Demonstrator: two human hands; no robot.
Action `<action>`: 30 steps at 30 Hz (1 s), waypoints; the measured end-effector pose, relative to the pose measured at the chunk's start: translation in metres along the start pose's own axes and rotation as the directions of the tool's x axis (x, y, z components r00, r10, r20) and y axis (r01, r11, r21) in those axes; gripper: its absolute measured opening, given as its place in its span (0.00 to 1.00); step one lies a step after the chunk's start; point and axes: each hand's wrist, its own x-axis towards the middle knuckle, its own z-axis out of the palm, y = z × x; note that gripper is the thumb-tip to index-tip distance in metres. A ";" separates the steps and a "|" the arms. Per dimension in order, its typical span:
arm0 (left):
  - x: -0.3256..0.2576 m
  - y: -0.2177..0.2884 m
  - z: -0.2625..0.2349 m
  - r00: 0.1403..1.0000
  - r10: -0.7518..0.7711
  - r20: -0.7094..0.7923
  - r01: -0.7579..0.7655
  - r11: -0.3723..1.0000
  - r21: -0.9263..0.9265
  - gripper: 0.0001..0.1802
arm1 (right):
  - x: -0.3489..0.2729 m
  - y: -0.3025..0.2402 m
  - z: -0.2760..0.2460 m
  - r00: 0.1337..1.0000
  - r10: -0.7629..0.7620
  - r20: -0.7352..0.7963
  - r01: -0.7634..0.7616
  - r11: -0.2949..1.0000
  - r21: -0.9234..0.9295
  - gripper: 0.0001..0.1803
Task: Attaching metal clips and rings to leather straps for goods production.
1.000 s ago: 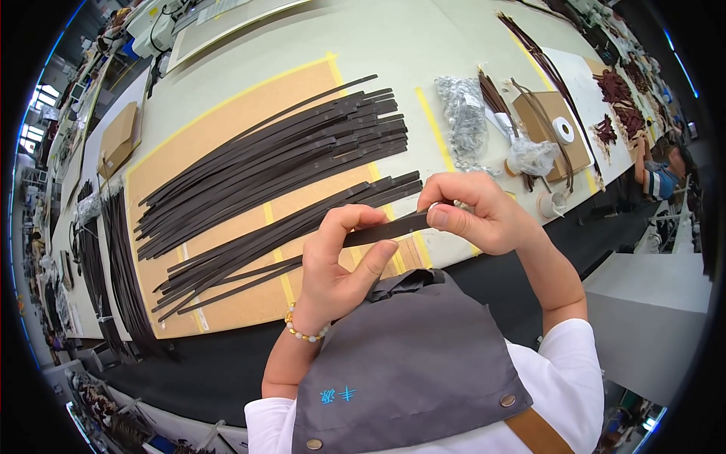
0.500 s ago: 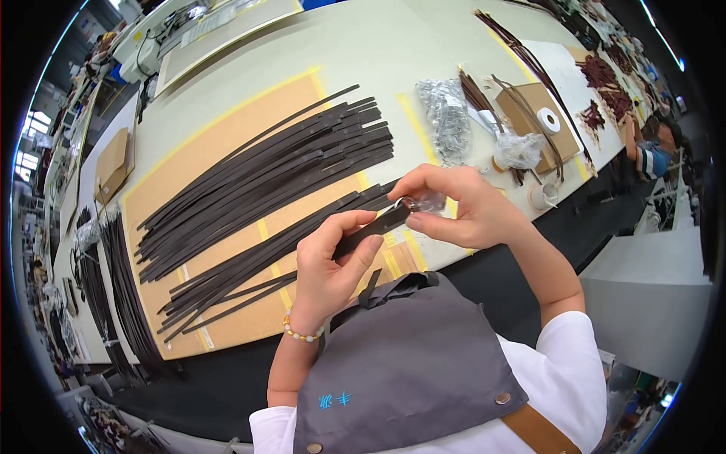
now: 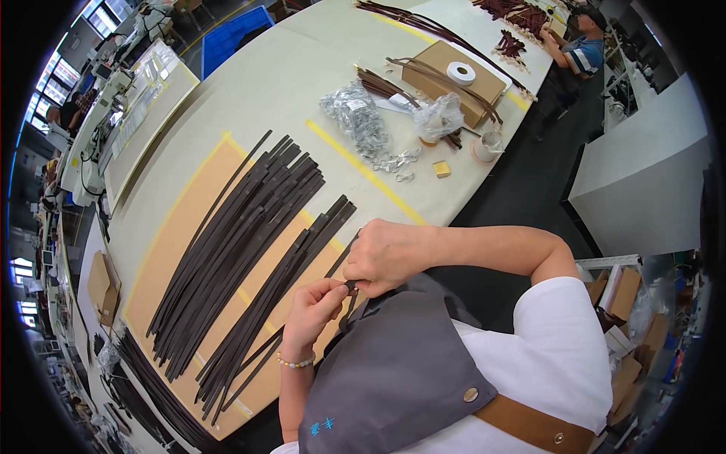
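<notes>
Desk (image 3: 295, 68) stretches before me. Blue bin (image 3: 214, 45) past far edge, contents too dark to tell. Dark strips (image 3: 234, 261) bundled across desk. Clear bag (image 3: 354, 117) toward right end: silvery metal pieces inside, others loose beside. My right hand (image 3: 387, 253) closed on dark strip (image 3: 350, 285), left hand (image 3: 314, 309) pinching same strip, at near edge. Cup (image 3: 488, 147) near that edge, contents unclear.

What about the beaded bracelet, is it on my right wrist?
No, the beaded bracelet circles the wrist of the left hand.
</notes>
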 end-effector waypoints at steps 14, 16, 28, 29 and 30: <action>-0.018 0.033 0.015 0.978 0.188 -0.092 -0.200 0.968 -0.148 0.12 | 0.005 -0.017 -0.021 0.941 0.047 -0.335 -0.037 0.999 0.034 0.04; -0.022 0.035 0.017 0.970 0.227 -0.091 -0.239 0.959 -0.150 0.12 | 0.007 -0.021 -0.023 0.906 0.117 -0.406 -0.070 0.989 0.127 0.08; -0.036 0.039 0.020 0.931 0.359 -0.065 -0.363 0.930 -0.061 0.15 | 0.013 -0.048 -0.015 0.693 0.664 -0.281 -0.279 0.606 0.745 0.09; -0.037 0.040 0.019 0.929 0.365 -0.062 -0.369 0.927 -0.062 0.16 | 0.012 -0.046 -0.014 0.696 0.662 -0.279 -0.279 0.607 0.744 0.09; -0.036 0.039 0.017 0.927 0.368 -0.064 -0.372 0.926 -0.063 0.16 | 0.010 -0.044 -0.014 0.716 0.645 -0.266 -0.223 0.572 0.789 0.10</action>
